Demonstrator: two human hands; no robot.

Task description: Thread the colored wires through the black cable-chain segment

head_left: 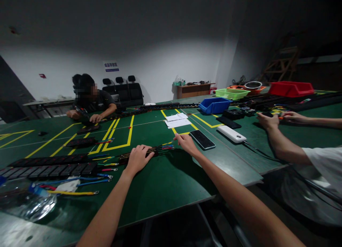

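My left hand (139, 159) lies over a black strip (123, 158), its fingers curled across the top. Coloured wires (164, 147) with metal lug ends come out of the strip's right end. At those ends my right hand (186, 143) has its thumb and fingers closed in a pinch, apparently on the yellow-green wire (167, 143); the fingertips are small and the contact is hard to see. Just right of that hand lies a dark phone (202, 139). Several similar black strips (58, 170) with lugged wires (107, 177) rest to the left.
A clear plastic bottle (29, 200) lies front left. Paper sheets (177, 121), a white power bank (231, 134) with a cable, and a blue bin (215, 105) stand beyond. One co-worker's hands (278, 119) work at right; another person (92, 101) sits across the green table (157, 190).
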